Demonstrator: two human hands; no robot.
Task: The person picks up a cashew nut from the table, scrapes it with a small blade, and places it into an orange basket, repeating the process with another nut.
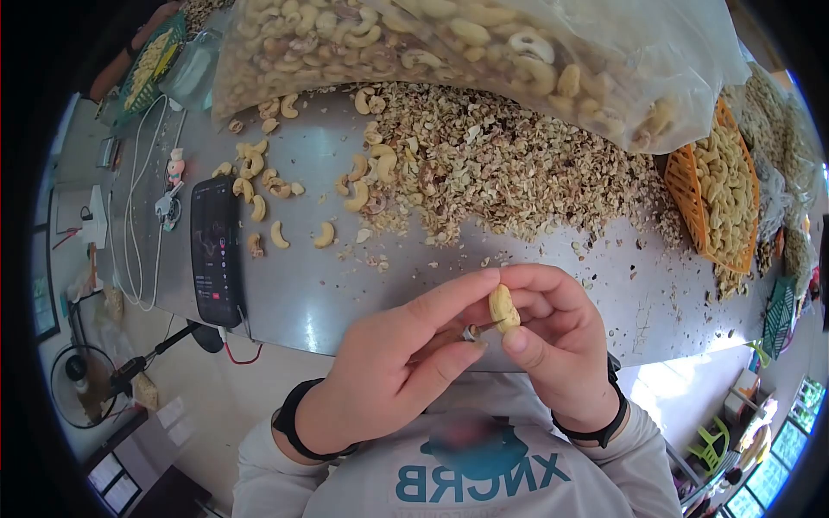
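Note:
My right hand (561, 345) pinches a pale cashew kernel (503, 308) upright between thumb and fingertips, just above the table's near edge. Close against it, my left hand (397, 354) is closed around a small knife (489, 327), whose thin blade points at the kernel and seems to touch it. Most of the knife's handle is hidden by the fingers. Beyond both hands lies a wide heap of cashew skins and flakes (518, 177). Loose cashews (356, 197) are scattered left of this heap.
A large clear plastic bag of cashews (414, 52) stretches across the back. At right sits an orange basket (684, 194) filled with peeled kernels. A lit phone (216, 250), a white cable (131, 216) and a green basket (177, 39) are at left. Someone's arm (117, 73) shows at upper left.

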